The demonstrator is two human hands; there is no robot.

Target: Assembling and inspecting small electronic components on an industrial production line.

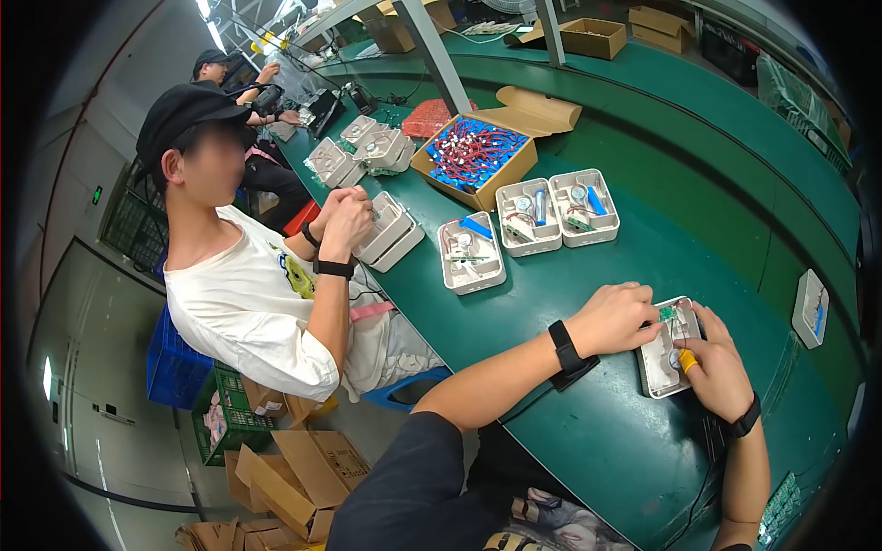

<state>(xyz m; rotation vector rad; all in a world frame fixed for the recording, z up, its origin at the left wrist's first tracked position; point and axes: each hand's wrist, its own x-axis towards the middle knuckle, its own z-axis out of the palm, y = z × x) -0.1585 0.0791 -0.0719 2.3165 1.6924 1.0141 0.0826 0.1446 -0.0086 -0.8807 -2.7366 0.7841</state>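
Note:
A white plastic housing (654,367) lies on the green workbench in front of me, its hollow side up. My right hand (726,372) is wrapped around its right side, the thumb reaching inside; a yellow cover (687,360) sits on the thumb. From the left, my left hand (617,317) reaches over the housing's far left edge, fingers bent together at a small green circuit board (668,314). Thin wires run from the board inside the housing. A round part (674,358) beside the right thumb is partly covered. The left fingertips are partly hidden.
Three housings with blue cells, the nearest a white housing (472,266), stand beyond my left hand. Behind them is a carton of blue wired cells (478,156). A co-worker (248,266) handles stacked housings at left. Another housing (810,309) lies far right, circuit boards (781,505) lower right.

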